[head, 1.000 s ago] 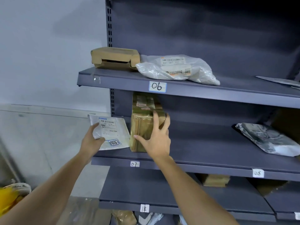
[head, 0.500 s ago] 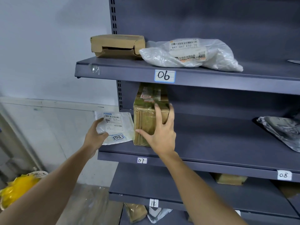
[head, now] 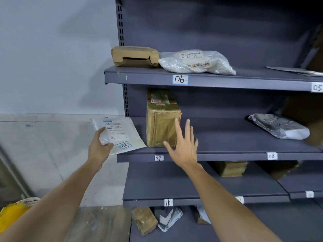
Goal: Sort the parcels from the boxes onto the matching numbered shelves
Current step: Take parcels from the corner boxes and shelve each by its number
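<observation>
The left hand [head: 98,148] pinches a white mailer [head: 122,135] marked 03, thumb on top, at the left end of shelf 07 [head: 227,155]. The right hand [head: 183,147] holds nothing, its fingers [head: 187,130] straight and spread just near of the upright brown box [head: 160,126] on that shelf; whether they touch it cannot be told.

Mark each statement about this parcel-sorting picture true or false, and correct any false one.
1. The left hand holds a flat white parcel marked 03. True.
2. The right hand grips the brown taped box. False: its fingers are spread open and hold nothing.
3. The brown taped box stands on the shelf labelled 07. True.
4. The shelf labelled 06 holds nothing. False: a cardboard box and a white bag lie on it.
</observation>
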